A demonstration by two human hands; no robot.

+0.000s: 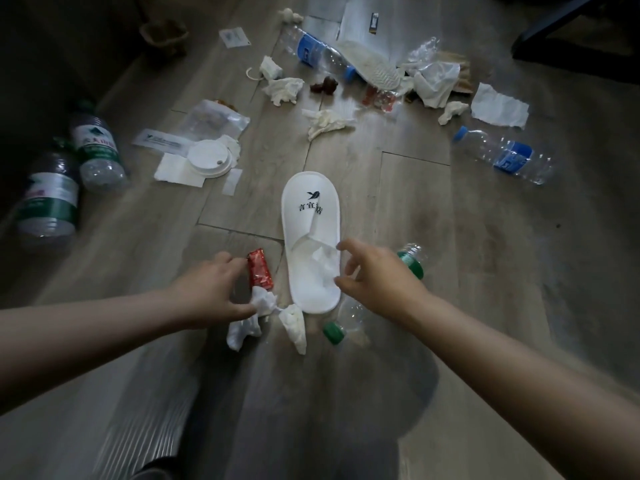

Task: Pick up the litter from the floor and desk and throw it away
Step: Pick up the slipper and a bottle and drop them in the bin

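Observation:
My left hand [211, 289] is low over the wooden floor, fingers spread. Its fingertips touch the top corner of a red snack wrapper [260, 271] and its thumb rests on a crumpled white tissue [265, 301]; both lie on the floor. More crumpled tissues [294, 325] lie just below. My right hand [377, 275] hovers open over the heel of a white slipper [310, 216], close to a tissue [323, 268] lying inside it. Two clear bottles with green caps [346, 323] [414, 259] lie beside and partly under that hand.
Litter covers the floor ahead: blue-label bottles [505, 157] [317, 51], green-label bottles [98, 148] at the left, a white lid [209, 161] on napkins, plastic packets [214, 121], several tissues [284, 90], a second slipper [372, 64]. Dark furniture legs [561, 29] stand at the far right.

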